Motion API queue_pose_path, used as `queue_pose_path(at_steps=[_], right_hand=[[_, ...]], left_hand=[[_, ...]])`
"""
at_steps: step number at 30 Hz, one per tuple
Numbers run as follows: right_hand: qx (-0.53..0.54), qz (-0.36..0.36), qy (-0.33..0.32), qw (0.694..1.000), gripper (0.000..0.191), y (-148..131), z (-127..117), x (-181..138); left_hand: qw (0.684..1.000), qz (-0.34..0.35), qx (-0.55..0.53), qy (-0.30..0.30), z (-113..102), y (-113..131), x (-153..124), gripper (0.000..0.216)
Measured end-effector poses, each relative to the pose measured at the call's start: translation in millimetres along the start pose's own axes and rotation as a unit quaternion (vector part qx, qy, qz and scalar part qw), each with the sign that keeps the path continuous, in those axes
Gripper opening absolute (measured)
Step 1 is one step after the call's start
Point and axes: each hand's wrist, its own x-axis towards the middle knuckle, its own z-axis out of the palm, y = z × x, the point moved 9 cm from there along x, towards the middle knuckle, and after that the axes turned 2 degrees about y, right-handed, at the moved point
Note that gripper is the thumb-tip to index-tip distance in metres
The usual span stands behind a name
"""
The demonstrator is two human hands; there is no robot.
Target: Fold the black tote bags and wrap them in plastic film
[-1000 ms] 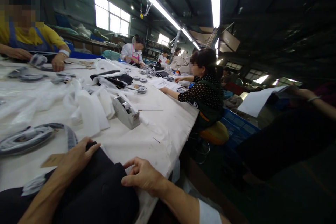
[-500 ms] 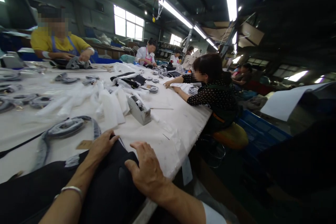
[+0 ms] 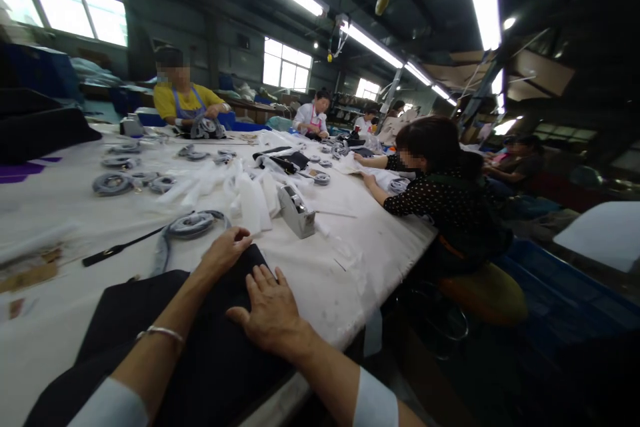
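Note:
A piece of black cloth point(image 3: 150, 320) lies flat on the white table point(image 3: 330, 280) just in front of me. My left hand point(image 3: 223, 251) rests on its far edge with the fingers curled down onto the fabric. My right hand point(image 3: 267, 307) lies flat on the cloth with its fingers stretched out, close beside the left one. A silver bangle sits on my left wrist. Beyond my hands a coiled grey belt point(image 3: 190, 225) lies on the table.
A grey tape dispenser point(image 3: 296, 211) stands past my hands, beside a heap of white plastic bags point(image 3: 240, 187). More coiled belts point(image 3: 113, 183) lie at the left. A person in a dotted top point(image 3: 440, 197) sits at the right edge; others work farther along. Blue crates point(image 3: 550, 287) stand at the right.
The view has swung left. My right hand has moved up onto the black cloth and flattened out. My left hand stays at the cloth's far edge.

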Motion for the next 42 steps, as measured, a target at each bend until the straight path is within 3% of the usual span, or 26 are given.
queue_pose_path(at_steps=[3,5,8,12,20,26,30,35,42], right_hand=[[-0.018,0.003,0.001,1.000,0.073,-1,-1,-3],[-0.037,0.008,0.001,0.999,0.069,0,1,-4],[-0.063,-0.010,-0.004,0.998,0.065,0,6,-2],[-0.098,-0.040,-0.014,0.994,0.063,-1,9,-4],[-0.100,-0.025,-0.069,0.992,0.052,27,-5,3],[0.053,-0.038,-0.045,0.997,0.033,-22,-16,68],[0.132,-0.075,-0.028,0.988,0.031,-49,12,109],[0.122,-0.126,-0.049,0.983,0.025,-55,52,116],[0.097,-0.130,-0.055,0.985,0.030,-58,57,112]], left_hand=[[0.994,0.065,0.089,0.005,-38,7,-45,0.038],[0.982,0.075,0.173,0.010,-61,-7,-84,0.036],[0.965,0.012,0.261,0.006,-84,-50,-139,0.037],[0.976,-0.042,0.213,-0.010,-85,-90,-177,0.042],[0.988,0.010,0.150,0.046,-56,-70,-179,0.038],[0.983,0.024,0.174,0.058,-37,-59,-186,0.039],[0.983,0.012,0.173,0.054,-35,-62,-187,0.038],[0.987,-0.009,0.153,0.051,-39,-66,-184,0.036],[0.981,0.001,0.182,0.071,-51,-76,-192,0.036]])
